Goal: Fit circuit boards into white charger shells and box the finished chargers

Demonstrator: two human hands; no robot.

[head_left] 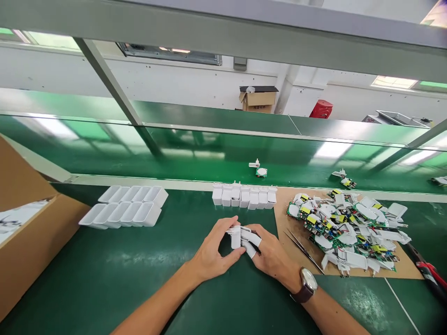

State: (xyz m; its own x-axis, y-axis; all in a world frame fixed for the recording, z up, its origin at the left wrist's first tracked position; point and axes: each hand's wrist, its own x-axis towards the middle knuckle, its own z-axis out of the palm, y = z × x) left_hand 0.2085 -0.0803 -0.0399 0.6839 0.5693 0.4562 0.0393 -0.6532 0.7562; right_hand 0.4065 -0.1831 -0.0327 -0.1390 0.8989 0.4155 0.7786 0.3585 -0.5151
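Note:
Just above the front of the green bench, my left hand (217, 249) pinches a small white charger housing (236, 237) between thumb and fingers. From the other side my right hand (270, 253) closes on the same housing, with white covers on some of its fingertips. Part of the housing is hidden behind the fingers. Behind my hands stands a row of several white charger housings (240, 196), some with plug pins showing on top. To the left, two rows of open white cases (134, 213) lie with their hollow sides up.
On the right, a cardboard sheet (284, 204) carries a heap of circuit boards with white plug parts (349, 228). Tweezers (303, 250) lie along the heap's left side, red-handled pliers (431, 272) at the right. A cardboard box (38, 251) stands left. Boards (261, 172) sit on the conveyor (195, 160).

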